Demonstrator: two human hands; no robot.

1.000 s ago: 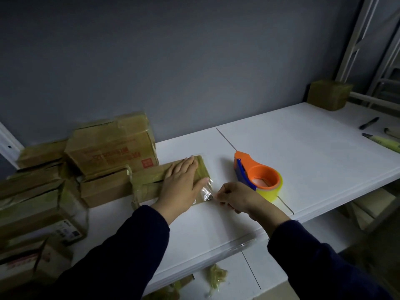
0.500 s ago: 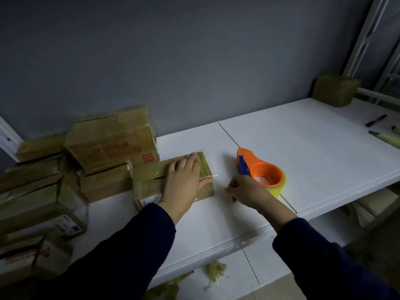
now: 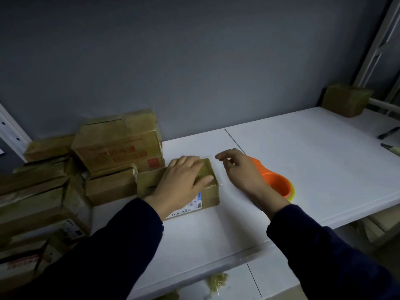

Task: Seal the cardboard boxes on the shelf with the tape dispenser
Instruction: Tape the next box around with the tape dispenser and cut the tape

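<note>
A small flat cardboard box lies on the white shelf, wrapped in clear tape, with a barcode label on its near side. My left hand presses flat on top of it, fingers spread. A loose end of tape sticks out at the box's right edge. My right hand hovers just right of the box, fingers loosely apart, holding nothing I can see. Behind that hand sits the orange tape dispenser with its yellowish roll, partly hidden by my wrist.
A pile of taped cardboard boxes fills the shelf's left side, touching the small box. Another taped box stands at the far right corner. Two markers lie at the right edge. Crumpled tape scraps sit on the lower shelf.
My right hand let go of the tape end at the box's near right side and rose up beside the box's far corner, in front of the dispenser. My left hand stayed on the box.
</note>
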